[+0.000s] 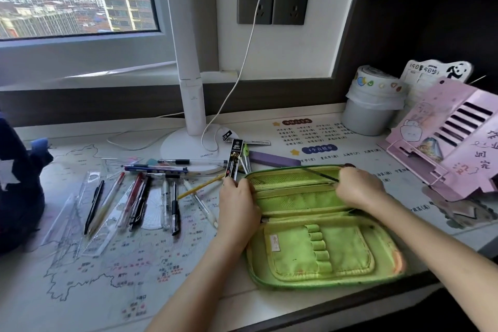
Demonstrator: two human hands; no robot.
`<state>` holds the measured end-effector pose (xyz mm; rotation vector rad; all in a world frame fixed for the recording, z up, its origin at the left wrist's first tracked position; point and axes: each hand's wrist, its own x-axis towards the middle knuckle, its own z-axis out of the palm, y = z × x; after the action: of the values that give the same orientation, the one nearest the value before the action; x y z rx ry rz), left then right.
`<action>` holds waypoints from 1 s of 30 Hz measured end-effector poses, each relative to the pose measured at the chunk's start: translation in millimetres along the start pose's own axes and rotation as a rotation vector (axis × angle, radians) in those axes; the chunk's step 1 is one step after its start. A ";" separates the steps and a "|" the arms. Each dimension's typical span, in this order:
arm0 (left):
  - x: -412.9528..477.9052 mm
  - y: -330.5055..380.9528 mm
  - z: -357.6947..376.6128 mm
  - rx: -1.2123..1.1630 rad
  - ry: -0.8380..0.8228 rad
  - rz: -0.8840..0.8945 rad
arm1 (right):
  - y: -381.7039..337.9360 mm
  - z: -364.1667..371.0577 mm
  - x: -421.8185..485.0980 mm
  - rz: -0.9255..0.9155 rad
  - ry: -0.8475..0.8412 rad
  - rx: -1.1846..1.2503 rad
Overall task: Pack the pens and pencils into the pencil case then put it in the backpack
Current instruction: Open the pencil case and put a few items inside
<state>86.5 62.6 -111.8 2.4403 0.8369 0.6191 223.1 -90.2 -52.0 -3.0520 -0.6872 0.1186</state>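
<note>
Two hands work our open pencil case point(318, 250), left hand point(237, 202) gripping its left rim, right hand point(358, 188) pinching a thin pen point(320, 174), while loose pens point(140, 197) lie leftward, pointing away, nearest that left hand.

Head view, close, facing down-forward over desk point(188, 264).

I see a lime-green pencil case point(318, 250), pink book stand point(458, 148), white lamp point(192, 105), and possibly navy backpack point(18, 191).
</note>
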 end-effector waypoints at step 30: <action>-8.8 -7.5 -3.2 -0.141 0.246 0.350 | -45.3 -31.1 -1.4 -0.589 0.031 0.476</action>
<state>75.2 63.0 -115.8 2.4276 0.4344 1.0856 204.8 -49.7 -19.7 -2.2974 -1.2975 0.1901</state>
